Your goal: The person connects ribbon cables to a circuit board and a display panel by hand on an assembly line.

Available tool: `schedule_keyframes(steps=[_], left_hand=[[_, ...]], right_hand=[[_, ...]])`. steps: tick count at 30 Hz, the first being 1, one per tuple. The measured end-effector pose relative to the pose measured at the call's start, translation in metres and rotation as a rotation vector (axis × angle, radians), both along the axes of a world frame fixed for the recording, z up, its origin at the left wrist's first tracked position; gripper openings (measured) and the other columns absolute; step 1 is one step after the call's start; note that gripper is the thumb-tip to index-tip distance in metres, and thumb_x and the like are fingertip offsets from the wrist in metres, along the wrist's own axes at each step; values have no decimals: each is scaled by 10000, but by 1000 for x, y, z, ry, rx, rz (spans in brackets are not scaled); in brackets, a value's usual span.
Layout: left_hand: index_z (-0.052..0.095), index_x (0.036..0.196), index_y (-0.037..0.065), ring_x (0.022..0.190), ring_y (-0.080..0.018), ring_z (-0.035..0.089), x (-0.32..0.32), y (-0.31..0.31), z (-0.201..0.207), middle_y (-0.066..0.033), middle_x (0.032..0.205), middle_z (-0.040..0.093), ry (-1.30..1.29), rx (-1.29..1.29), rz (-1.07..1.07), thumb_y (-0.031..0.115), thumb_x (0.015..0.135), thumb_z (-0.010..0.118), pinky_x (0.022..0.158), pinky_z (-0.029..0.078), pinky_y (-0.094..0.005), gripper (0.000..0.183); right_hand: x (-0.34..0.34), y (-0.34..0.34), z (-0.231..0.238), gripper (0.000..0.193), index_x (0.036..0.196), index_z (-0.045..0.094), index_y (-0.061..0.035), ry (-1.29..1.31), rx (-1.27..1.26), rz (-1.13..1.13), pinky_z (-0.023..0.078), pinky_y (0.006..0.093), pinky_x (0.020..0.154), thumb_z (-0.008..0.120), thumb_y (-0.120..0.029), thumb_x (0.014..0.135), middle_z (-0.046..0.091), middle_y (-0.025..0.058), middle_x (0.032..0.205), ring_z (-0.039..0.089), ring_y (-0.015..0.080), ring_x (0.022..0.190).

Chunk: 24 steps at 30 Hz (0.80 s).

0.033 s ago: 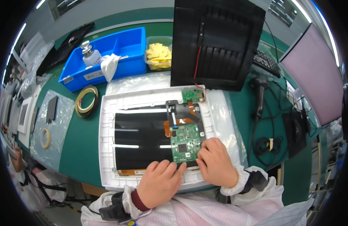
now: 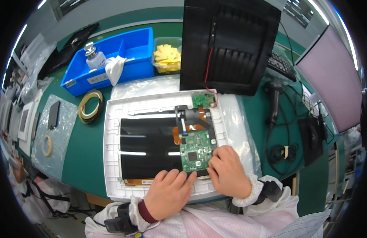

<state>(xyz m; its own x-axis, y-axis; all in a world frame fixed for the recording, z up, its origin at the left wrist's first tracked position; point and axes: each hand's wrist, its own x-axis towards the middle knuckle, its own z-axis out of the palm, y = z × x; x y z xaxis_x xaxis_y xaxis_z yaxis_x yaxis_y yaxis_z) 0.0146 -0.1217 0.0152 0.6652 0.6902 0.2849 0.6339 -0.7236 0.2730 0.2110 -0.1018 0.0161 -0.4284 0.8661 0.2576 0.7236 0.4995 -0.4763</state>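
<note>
A white plastic frame [image 2: 112, 166] lies flat on the bench in front of me, with a dark display panel [image 2: 147, 137] inside it. Over the panel's right part sits a green circuit board [image 2: 199, 144], joined to an orange flat cable [image 2: 202, 115]. My left hand [image 2: 169, 194] rests on the frame's near edge, fingers stretched out, the index fingertip at the board's lower edge. At the board's lower right corner, my right hand [image 2: 229, 170] has its fingers curled and pinched together; whatever is between them is hidden. A smaller green board [image 2: 203, 100] sits in the frame's far right corner.
Behind the frame stands a large black panel [image 2: 231, 51] with a red wire. A blue bin [image 2: 140, 59] holds a pump bottle; yellow pieces fill a clear tub [image 2: 167, 57]. Tape rolls [image 2: 91, 106] lie left; a barcode scanner [image 2: 274, 99], cables and a monitor [image 2: 330, 75] stand right.
</note>
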Motion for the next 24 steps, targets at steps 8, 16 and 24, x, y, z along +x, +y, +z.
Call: schedule_keyframes(steps=[8,16,24], left_hand=[[568,1071,14,861,-194,470,0,0,1,-42,882,489,79,-88,-2,170,693,591,756,374,-332,409],[571,1046,-28,849,-198,484,-5,-2,0,-52,873,491,49,-62,3,158,674,585,748,387,-332,416],[573,1029,-39,855,-209,491,-7,-3,-1,-66,875,496,20,-52,12,155,672,587,752,394,-339,407]], right_hand=[[-1,1,0,139,720,495,-12,-41,-5,-26,382,373,700,604,-55,644,445,129,826,446,294,818],[-4,0,2,145,710,502,-6,-67,4,-48,389,370,725,613,-53,629,435,137,837,442,299,842],[-6,-1,2,142,693,503,-1,-75,29,-60,387,372,736,616,-43,618,429,146,829,438,305,836]])
